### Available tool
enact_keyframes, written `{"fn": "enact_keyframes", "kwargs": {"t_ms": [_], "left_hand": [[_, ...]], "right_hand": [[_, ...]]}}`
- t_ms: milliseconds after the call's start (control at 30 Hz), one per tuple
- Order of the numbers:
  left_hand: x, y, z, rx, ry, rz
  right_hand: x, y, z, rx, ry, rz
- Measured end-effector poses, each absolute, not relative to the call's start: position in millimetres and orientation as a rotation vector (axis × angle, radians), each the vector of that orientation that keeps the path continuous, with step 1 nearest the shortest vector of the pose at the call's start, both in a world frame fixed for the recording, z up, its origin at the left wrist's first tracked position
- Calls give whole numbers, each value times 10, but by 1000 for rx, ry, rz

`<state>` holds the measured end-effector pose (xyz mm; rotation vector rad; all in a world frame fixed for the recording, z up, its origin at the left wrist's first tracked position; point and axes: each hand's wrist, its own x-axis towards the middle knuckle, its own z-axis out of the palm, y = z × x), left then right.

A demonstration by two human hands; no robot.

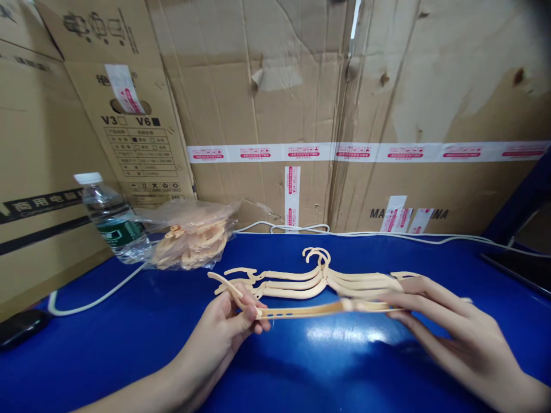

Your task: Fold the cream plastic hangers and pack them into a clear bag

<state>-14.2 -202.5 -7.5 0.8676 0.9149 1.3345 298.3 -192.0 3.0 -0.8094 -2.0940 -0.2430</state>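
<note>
A cream plastic clothes hanger [310, 310] is held level above the blue table, seen nearly edge-on. My left hand [235, 318] pinches its left end, where a curved end piece sticks up and to the left past my fingers. With thumb and fingers, my right hand [465, 327] grips the other end; that end is slightly blurred and partly covered by the fingers. Just behind lie several like hangers [297, 285] on the table, close together, their hooks pointing away from me. My hands partly hide their outer ends.
A clear plastic bag [193, 238] of cream hanger parts stands at the back left beside a water bottle [114, 221]. A black mouse [21, 328] is at far left. White cables [297, 229] run along the cardboard wall [267, 109]. A dark flat object [516, 272] lies at right.
</note>
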Motion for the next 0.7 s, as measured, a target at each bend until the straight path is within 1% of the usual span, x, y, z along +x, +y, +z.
{"fn": "enact_keyframes", "kwargs": {"t_ms": [167, 300, 567, 700], "left_hand": [[-146, -2027, -35, 882, 950, 1382], [-120, -2046, -12, 805, 1002, 1388], [-141, -2075, -54, 898, 1090, 1329], [-130, -2150, -74, 1162, 1075, 1125]], "right_hand": [[2977, -1955, 3, -799, -2126, -303], [2984, -1946, 11, -844, -2071, -269], [3022, -1895, -29, -967, -1987, -104], [3082, -1821, 27, -995, -1961, 112]]}}
